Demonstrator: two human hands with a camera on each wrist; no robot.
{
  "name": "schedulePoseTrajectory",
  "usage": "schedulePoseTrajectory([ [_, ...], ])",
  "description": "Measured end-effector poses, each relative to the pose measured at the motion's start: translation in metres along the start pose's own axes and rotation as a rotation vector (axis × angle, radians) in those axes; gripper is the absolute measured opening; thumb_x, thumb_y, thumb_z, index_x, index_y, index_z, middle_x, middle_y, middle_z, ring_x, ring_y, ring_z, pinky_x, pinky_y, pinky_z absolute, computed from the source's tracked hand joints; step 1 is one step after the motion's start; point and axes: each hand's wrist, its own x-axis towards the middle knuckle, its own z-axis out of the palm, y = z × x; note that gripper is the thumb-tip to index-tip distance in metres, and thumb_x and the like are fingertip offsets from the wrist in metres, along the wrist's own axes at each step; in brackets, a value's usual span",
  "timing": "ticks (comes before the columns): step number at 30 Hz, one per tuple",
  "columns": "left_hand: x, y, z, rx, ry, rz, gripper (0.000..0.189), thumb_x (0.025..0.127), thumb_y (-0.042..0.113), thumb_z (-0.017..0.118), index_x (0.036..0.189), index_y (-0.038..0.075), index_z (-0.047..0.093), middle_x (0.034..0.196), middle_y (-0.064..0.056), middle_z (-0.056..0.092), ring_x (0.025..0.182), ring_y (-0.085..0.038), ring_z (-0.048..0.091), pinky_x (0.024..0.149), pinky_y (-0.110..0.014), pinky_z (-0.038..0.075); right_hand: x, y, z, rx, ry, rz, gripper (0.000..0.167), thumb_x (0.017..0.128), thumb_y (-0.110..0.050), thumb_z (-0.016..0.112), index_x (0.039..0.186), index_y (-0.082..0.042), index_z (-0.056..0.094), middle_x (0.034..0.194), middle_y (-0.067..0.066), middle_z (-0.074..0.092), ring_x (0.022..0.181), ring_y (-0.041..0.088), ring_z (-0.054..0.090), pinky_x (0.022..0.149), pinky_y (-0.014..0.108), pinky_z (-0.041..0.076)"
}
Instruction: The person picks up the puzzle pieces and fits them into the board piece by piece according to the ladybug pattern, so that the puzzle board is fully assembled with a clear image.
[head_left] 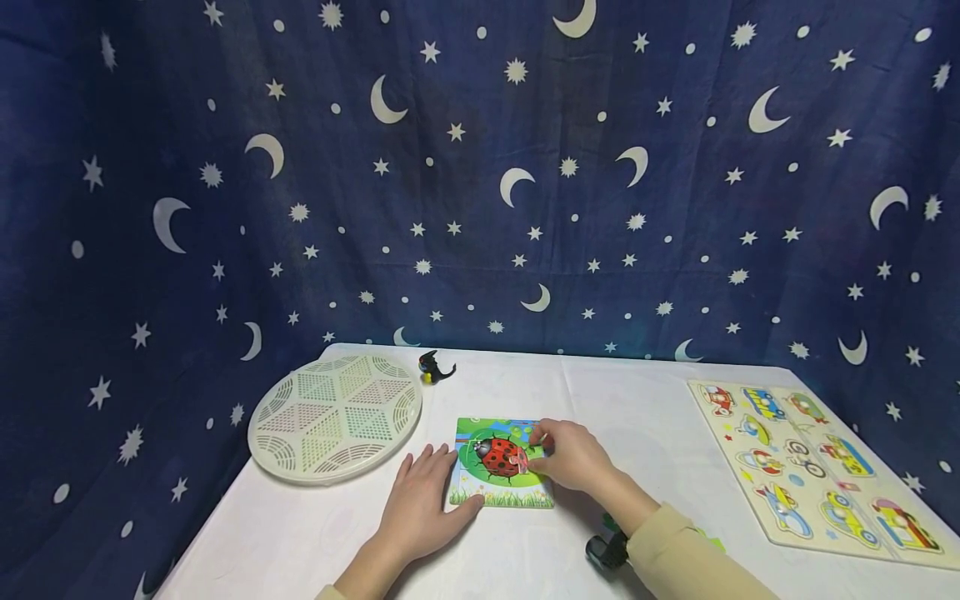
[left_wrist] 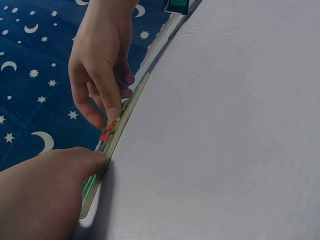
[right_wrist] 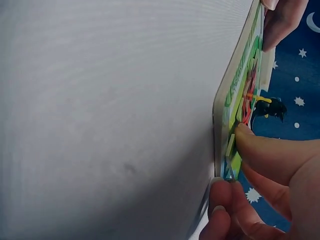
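A small square ladybug puzzle (head_left: 504,457) lies on the white table, a red ladybug on green at its centre. My right hand (head_left: 572,454) is over its right side. In the right wrist view its thumb and fingers pinch a thin puzzle piece (right_wrist: 230,153), which stands tilted at the board's edge. My left hand (head_left: 429,507) rests at the puzzle's left side, fingers extended along the edge. Its thumb (left_wrist: 92,161) touches the near edge in the left wrist view.
A round pale perforated tray (head_left: 335,419) lies at the left, with a small black toy figure (head_left: 433,367) behind it. A wooden vehicle puzzle board (head_left: 813,467) is at the right. A black object (head_left: 604,552) lies beside the right sleeve. A star-and-moon curtain (head_left: 480,192) hangs behind.
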Motion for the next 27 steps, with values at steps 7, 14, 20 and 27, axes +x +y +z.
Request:
schedulePoseTrajectory([
  [7, -0.0001, -0.0004, 0.0, -0.005, -0.005, -0.005, 0.076, 0.089, 0.059, 0.068, 0.139, 0.003, 0.059, 0.144, -0.02, 0.056, 0.139, -0.042, 0.045, 0.118, -0.063, 0.025, 0.0012, -0.0024, 0.0008, -0.002, -0.006, -0.024, 0.024, 0.076, -0.025, 0.092, 0.088, -0.023, 0.071, 0.086, -0.004, 0.062, 0.079, 0.016, 0.054, 0.072, 0.04, 0.051],
  [14, 0.0004, -0.0003, 0.0001, -0.007, 0.005, 0.0, 0.076, 0.088, 0.058, 0.069, 0.138, 0.001, 0.06, 0.144, -0.021, 0.057, 0.139, -0.043, 0.046, 0.117, -0.063, 0.025, 0.0017, -0.0047, 0.0016, -0.037, 0.005, -0.028, 0.019, 0.076, -0.021, 0.091, 0.083, -0.026, 0.073, 0.091, -0.005, 0.066, 0.085, 0.018, 0.06, 0.078, 0.045, 0.054],
  [20, 0.001, 0.0001, -0.0004, -0.006, -0.001, 0.0, 0.076, 0.088, 0.058, 0.068, 0.138, 0.001, 0.06, 0.144, -0.02, 0.057, 0.139, -0.042, 0.046, 0.118, -0.062, 0.026, -0.0024, -0.0065, 0.001, -0.1, 0.059, -0.054, 0.011, 0.077, -0.025, 0.091, 0.081, -0.028, 0.081, 0.092, -0.007, 0.073, 0.088, 0.021, 0.069, 0.068, 0.042, 0.056],
  [27, 0.0003, -0.0009, -0.0003, -0.004, 0.003, 0.001, 0.076, 0.088, 0.059, 0.068, 0.137, 0.001, 0.06, 0.144, -0.02, 0.057, 0.139, -0.042, 0.046, 0.117, -0.062, 0.026, -0.0049, -0.0099, 0.0011, -0.159, 0.09, -0.115, 0.009, 0.077, -0.021, 0.09, 0.078, -0.026, 0.082, 0.083, -0.009, 0.071, 0.077, 0.016, 0.067, 0.061, 0.038, 0.055],
])
